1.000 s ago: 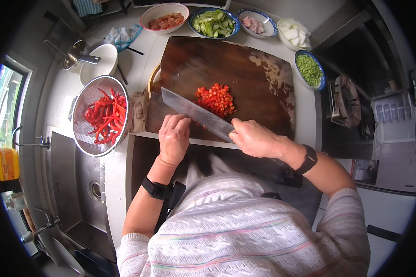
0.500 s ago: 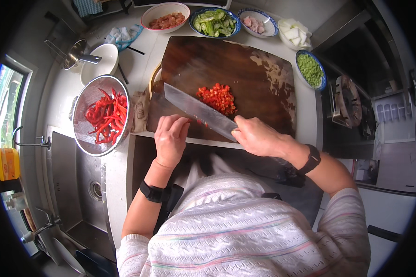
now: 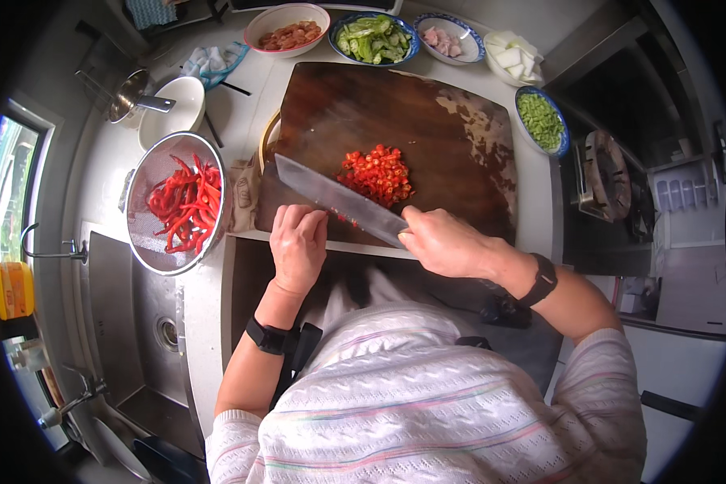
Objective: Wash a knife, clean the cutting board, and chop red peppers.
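Note:
My right hand grips the handle end of a broad cleaver, its blade slanting up to the left over the near part of the dark wooden cutting board. Close by the blade's near side, my left hand is closed, fingertips pinched on the end of a red chili pepper that is mostly hidden. A few small red bits lie beside the blade. Beyond the cleaver, a pile of chopped red chili rests on the board. Whole red chilies fill part of a metal mesh strainer on the left.
Along the back stand bowls of meat pieces, sliced green vegetable, pinkish pieces and white slices. A bowl of chopped green pieces sits right, near the stove. The sink is lower left.
The cleaver and my right hand have shifted slightly left, toward my left hand. The chopped pile's left edge has spread a little along the blade. My left hand has hardly moved.

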A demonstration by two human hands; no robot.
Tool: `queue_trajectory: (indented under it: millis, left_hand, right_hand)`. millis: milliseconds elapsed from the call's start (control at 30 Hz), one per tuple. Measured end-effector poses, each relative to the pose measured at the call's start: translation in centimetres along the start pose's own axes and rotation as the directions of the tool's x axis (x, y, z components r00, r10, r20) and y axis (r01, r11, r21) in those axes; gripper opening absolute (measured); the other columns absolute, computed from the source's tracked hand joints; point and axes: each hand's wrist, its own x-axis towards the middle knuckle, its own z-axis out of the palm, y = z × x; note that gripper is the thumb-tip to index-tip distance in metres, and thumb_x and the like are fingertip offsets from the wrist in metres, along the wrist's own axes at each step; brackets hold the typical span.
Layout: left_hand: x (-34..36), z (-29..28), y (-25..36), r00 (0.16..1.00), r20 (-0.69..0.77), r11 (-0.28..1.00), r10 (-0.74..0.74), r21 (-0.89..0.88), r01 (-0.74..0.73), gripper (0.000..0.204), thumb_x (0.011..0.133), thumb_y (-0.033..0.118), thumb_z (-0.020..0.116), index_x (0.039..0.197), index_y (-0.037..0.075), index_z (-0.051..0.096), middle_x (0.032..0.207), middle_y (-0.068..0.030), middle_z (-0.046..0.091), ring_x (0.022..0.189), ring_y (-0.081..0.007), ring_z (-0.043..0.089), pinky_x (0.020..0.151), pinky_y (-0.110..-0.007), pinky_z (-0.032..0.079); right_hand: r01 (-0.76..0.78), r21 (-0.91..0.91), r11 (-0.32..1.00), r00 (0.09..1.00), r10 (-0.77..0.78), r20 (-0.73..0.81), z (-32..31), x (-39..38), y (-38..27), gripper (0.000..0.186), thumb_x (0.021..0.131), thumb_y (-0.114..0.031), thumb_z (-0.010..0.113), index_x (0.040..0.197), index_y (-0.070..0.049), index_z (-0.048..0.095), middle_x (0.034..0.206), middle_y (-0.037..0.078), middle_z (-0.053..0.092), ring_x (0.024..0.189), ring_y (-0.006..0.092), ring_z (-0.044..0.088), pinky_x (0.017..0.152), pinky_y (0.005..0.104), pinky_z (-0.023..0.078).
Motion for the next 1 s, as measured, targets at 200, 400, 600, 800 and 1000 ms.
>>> queue_trajectory:
  millis: [200,400,600,800,1000]
  left_hand:
    - [0.2,0.0,-0.3,1.000,0.015,1.000,0.019,0.010,-0.019,0.012,0.069,-0.002,0.067,0.078,0.005,0.063,0.078,-0.0071,0.055,0.073,-0.0273,0.053,0.065,-0.036,0.046]
    - [1.4,-1.5,-0.1,0.999,-0.037,1.000,-0.025,-0.007,0.025,0.017,0.072,-0.001,0.064,0.087,0.007,0.062,0.081,-0.0076,0.060,0.075,-0.0270,0.056,0.066,-0.036,0.047]
    - [1.8,-8.2,-2.4,0.983,-0.101,0.985,-0.155,0.063,0.162,0.013,0.070,0.000,0.068,0.081,0.008,0.065,0.078,-0.0079,0.059,0.073,-0.0275,0.057,0.063,-0.035,0.047]
    - [1.1,-16.6,-11.0,0.938,-0.055,0.857,-0.343,0.391,0.336,0.007,0.078,0.011,0.062,0.082,0.007,0.067,0.078,-0.0101,0.060,0.077,-0.0290,0.059,0.068,-0.038,0.048]
    - [2.7,-17.7,-15.0,0.908,0.051,0.773,-0.417,0.545,0.324,0.013,0.079,0.010,0.060,0.088,0.009,0.069,0.089,-0.0103,0.063,0.081,-0.0282,0.060,0.073,-0.038,0.049]
  right_hand:
    - [0.018,0.001,1.000,0.999,-0.018,-0.041,0.3,-0.3,0.7,0.024,0.089,-0.016,0.050,0.078,0.004,0.041,0.064,0.026,0.054,0.064,0.0440,0.055,0.055,0.0476,0.041]
    - [-0.022,0.084,0.996,1.000,0.024,-0.013,0.0,-0.4,-0.5,0.022,0.088,-0.015,0.048,0.080,0.005,0.043,0.069,0.029,0.055,0.071,0.0476,0.056,0.061,0.0511,0.043]
    - [-0.050,0.153,0.987,0.995,0.063,-0.078,1.0,-0.4,0.1,0.020,0.086,-0.011,0.053,0.077,0.003,0.040,0.063,0.029,0.050,0.063,0.0468,0.053,0.051,0.0460,0.041]
    - [-0.130,0.087,0.988,0.969,0.145,-0.202,-0.6,-1.2,2.4,0.022,0.086,-0.011,0.055,0.078,0.004,0.041,0.062,0.026,0.050,0.061,0.0445,0.054,0.050,0.0428,0.041]
    - [-0.180,0.050,0.982,0.953,0.187,-0.239,-0.9,-1.9,2.2,0.019,0.086,-0.009,0.054,0.082,0.005,0.043,0.068,0.028,0.054,0.069,0.0462,0.055,0.054,0.0444,0.042]
